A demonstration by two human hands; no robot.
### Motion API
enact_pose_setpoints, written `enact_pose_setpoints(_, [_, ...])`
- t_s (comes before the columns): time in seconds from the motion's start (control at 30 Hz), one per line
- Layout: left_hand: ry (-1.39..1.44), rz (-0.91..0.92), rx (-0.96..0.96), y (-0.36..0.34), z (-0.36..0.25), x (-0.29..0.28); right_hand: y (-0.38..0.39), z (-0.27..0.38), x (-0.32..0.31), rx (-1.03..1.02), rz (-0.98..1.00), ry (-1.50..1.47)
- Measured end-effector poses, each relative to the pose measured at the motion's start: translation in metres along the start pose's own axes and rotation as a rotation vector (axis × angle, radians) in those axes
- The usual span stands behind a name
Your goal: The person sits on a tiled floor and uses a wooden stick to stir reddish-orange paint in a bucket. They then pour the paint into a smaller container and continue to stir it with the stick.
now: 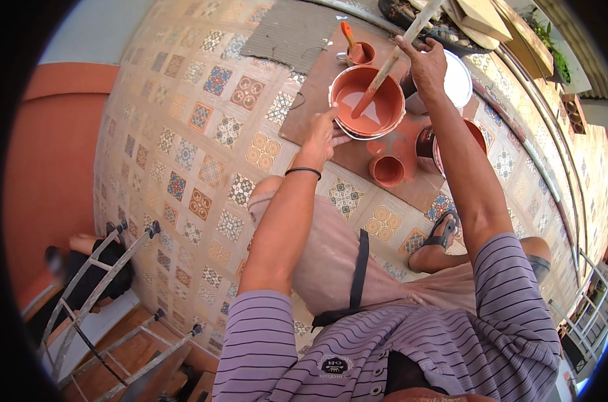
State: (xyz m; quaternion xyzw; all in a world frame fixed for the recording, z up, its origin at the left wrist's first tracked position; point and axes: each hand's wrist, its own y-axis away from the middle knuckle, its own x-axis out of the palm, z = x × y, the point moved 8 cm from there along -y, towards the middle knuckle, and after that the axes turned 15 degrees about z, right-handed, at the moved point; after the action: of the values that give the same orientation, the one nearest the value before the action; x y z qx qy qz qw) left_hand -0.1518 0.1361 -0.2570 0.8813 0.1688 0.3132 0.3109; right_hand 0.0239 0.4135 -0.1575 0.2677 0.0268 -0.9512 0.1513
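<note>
A paint bucket (393, 100) with reddish-orange paint in it stands tilted slightly toward me on a brown board. At its left rim my left hand (321, 137) is closed, the thumb over the edge and the fingers along the outside. My right hand (427, 65) grips a long pale stick (388, 70), whose paint-coated lower end dips into the paint. Just beyond the bucket is a small cup (364, 53) with an orange-handled brush (347, 33) in it. Nearer to me sits another small paint-stained cup (388, 173).
A white-topped bucket (458, 80) and an open paint can (426, 151) stand right of the bucket, partly behind my right arm. Under them lies the brown board (304, 122) on patterned tiles. A ladder (83, 288) and a person's dark-clothed part (116, 271) are at left. Pipes (542, 151) run along the right.
</note>
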Motion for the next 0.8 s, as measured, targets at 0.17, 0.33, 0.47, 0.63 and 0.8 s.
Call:
enact_pose_setpoints(0.17, [-0.087, -0.035, 0.034, -0.011, 0.001, -0.002, -0.018, 0.016, 0.029, 0.035, 0.374, -0.162])
enact_pose_setpoints(0.33, [-0.194, -0.143, 0.069, -0.007, -0.006, -0.003, 0.058, 0.029, 0.017, -0.025, 0.547, -0.25])
enact_pose_setpoints(0.47, [-0.282, -0.16, 0.115, -0.005, -0.021, 0.005, 0.097, 0.03, -0.017, -0.031, 0.532, -0.431])
enact_pose_setpoints(0.63, [-0.468, -0.189, 0.289, 0.002, -0.048, 0.012, 0.11, 0.054, -0.049, -0.267, 0.422, -0.424])
enact_pose_setpoints(0.8, [-0.622, -0.263, 0.35, 0.01, -0.061, 0.016, 0.106, 0.053, -0.035, -0.349, 0.515, -0.319])
